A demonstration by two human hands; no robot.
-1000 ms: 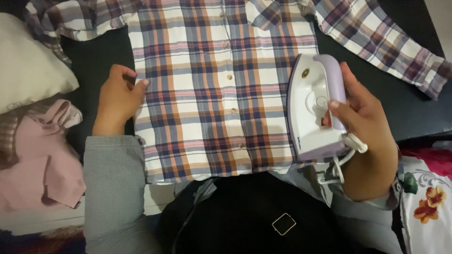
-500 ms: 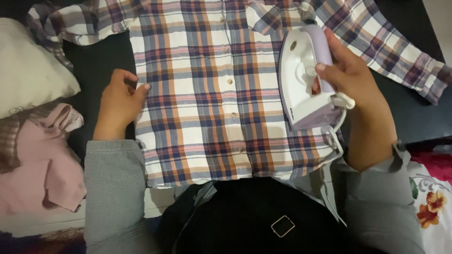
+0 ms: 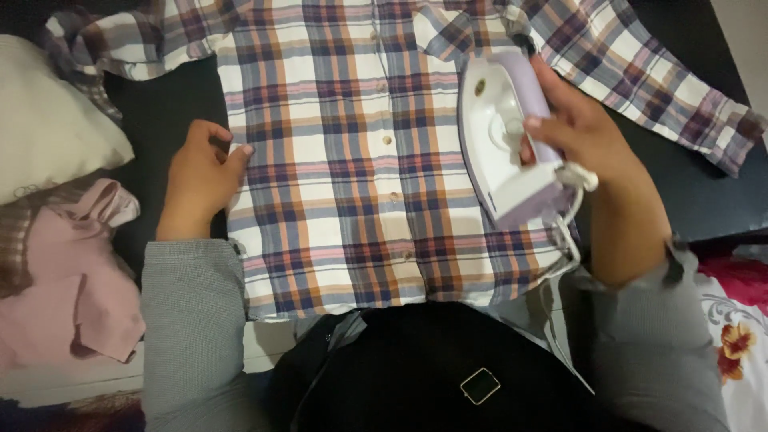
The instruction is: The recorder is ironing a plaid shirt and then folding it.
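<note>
Right hand [image 3: 588, 132] grips the iron [image 3: 504, 136] on the plaid shirt [image 3: 352, 160] — left hand [image 3: 200, 176] seemingly pins its edge.

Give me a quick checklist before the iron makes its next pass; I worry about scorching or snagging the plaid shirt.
1. Right hand grips the iron by its handle: ok.
2. Left hand is on the plaid shirt at its left edge, well apart from the iron: ok.
3. Cord hangs at the iron's rear, over the shirt's lower right edge, not ahead of the iron: ok.
4. Fabric beside the button row lies flat: ok.
5. Heat setting on the dial: cannot tell.
6. Soleplate flat on the cloth: cannot tell.
</note>
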